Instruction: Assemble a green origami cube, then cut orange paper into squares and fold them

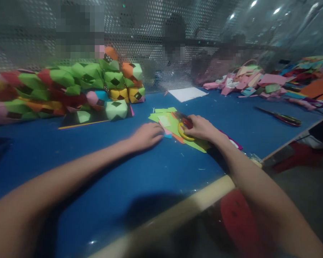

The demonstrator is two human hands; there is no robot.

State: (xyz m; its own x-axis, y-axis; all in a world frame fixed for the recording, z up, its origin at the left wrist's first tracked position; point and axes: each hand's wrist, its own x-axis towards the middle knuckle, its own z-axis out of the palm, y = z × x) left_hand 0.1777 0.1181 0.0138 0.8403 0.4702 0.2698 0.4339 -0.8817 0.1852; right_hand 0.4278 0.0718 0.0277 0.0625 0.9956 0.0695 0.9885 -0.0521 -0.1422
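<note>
A loose pile of paper scraps (pixel 173 122), mostly lime green with bits of orange, pink and blue, lies on the blue table. Resting at the pile's left edge, my left hand (pixel 148 136) has its fingers laid down by a small pink and blue scrap, and it holds nothing that I can see. On top of the scraps, my right hand (pixel 201 128) grips scissors by their yellow handle (pixel 182 132). The blades are dark and blurred, pointing away from me. Under my right wrist, a purple piece (pixel 238 145) partly shows.
Folded paper blocks (pixel 87 75) in green, orange and red are stacked along the left back. A white sheet (pixel 187 94) lies ahead, with pink paper pieces (pixel 243 83) farther right. Another pair of scissors (pixel 281 117) lies right. The table's pale wooden edge (pixel 188 211) runs nearest me.
</note>
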